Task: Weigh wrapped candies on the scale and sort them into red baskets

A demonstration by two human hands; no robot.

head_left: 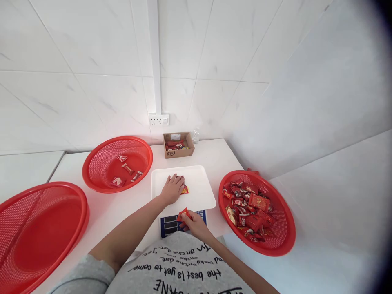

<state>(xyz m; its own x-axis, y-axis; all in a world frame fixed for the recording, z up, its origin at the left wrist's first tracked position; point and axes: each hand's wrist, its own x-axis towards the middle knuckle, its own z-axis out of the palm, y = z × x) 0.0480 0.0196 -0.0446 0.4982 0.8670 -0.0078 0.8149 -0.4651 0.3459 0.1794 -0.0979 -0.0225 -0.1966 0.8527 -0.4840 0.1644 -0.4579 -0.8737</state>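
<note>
My left hand (172, 189) lies over the white weighing tray (200, 192), palm down with its fingers stretched out. Small red-and-yellow snack packets (185, 190) show beside and under its fingers, partly covered by the hand. Just in front of the tray, my right hand (196, 225) pinches a red snack packet (183, 214) between thumb and fingers. That hand is above the scale's blue panel (167, 232) with dark displays and hides part of its keys.
At right stands a red mesh basket (288, 228) heaped with wrapped snacks. A red basket (88, 171) at back left holds several packets; another red basket (82, 237) stands nearer on the left. Against the wall sit a cardboard box (180, 153) of packets and a clear plastic bag (195, 135).
</note>
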